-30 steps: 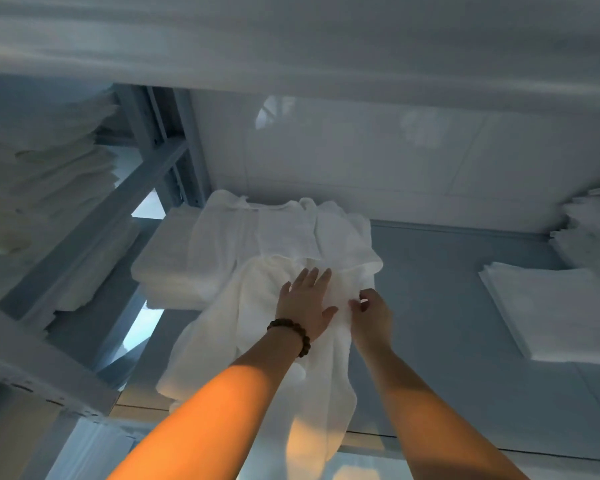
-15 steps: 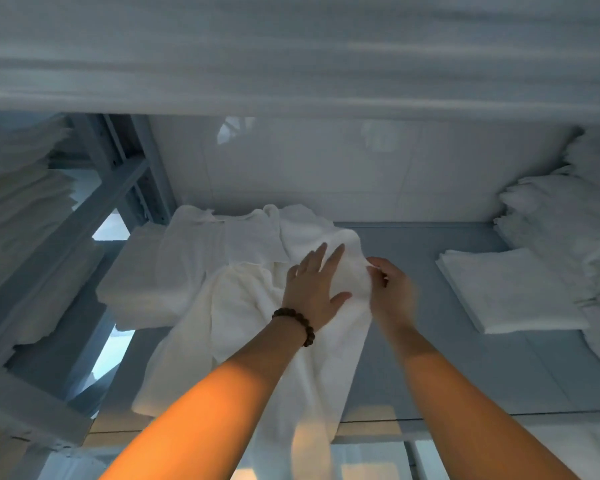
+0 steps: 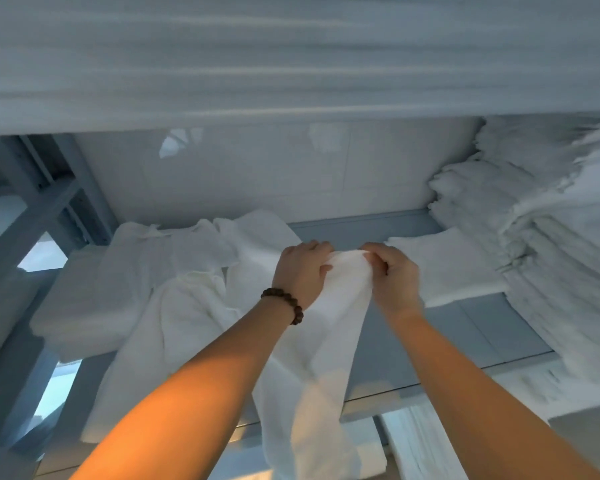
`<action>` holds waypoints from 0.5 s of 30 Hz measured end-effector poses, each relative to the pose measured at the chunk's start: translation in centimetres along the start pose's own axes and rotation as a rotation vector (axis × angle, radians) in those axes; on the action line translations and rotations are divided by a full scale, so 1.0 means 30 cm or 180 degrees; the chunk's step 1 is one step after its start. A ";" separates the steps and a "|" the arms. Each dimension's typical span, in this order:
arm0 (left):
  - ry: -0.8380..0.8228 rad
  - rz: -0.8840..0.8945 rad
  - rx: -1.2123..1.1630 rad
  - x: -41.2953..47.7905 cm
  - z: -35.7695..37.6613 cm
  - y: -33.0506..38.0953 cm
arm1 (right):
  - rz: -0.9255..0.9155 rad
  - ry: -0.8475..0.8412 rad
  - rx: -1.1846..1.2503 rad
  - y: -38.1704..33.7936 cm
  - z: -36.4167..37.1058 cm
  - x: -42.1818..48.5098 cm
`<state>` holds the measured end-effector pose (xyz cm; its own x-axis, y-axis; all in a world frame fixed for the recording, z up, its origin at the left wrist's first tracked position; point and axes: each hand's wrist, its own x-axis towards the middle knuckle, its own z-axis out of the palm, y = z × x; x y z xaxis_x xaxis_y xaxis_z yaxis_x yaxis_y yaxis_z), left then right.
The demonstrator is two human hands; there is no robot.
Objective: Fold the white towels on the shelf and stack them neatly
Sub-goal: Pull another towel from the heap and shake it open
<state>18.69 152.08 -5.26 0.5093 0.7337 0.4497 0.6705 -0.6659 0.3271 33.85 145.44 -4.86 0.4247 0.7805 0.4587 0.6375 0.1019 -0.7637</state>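
L hand [image 3: 302,271], R hand [image 3: 392,279] now both grip towel [image 3: 340,301].

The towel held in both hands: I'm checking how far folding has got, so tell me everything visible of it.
The white towel looks like soft, thin cloth, unfolded and bunched. The left hand and right hand grip its top end side by side over the shelf; the rest hangs loosely twisted past the shelf's front edge.

head cam — one view | looks forward and slightly up into shelf [image 3: 413,327] | close — forearms fill lower frame
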 end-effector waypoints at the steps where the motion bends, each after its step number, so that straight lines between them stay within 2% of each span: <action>1: 0.0027 0.0006 -0.0021 0.007 0.005 0.022 | 0.0000 0.0039 0.0033 0.013 -0.020 0.010; 15: 0.0387 -0.0424 0.0008 0.252 0.169 0.389 | -0.0215 0.0148 0.0350 0.319 -0.344 0.325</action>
<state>33.11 150.55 -2.25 0.3470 0.7936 0.4997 0.7292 -0.5634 0.3885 50.72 147.65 -3.01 0.4142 0.7404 0.5294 0.5925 0.2222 -0.7744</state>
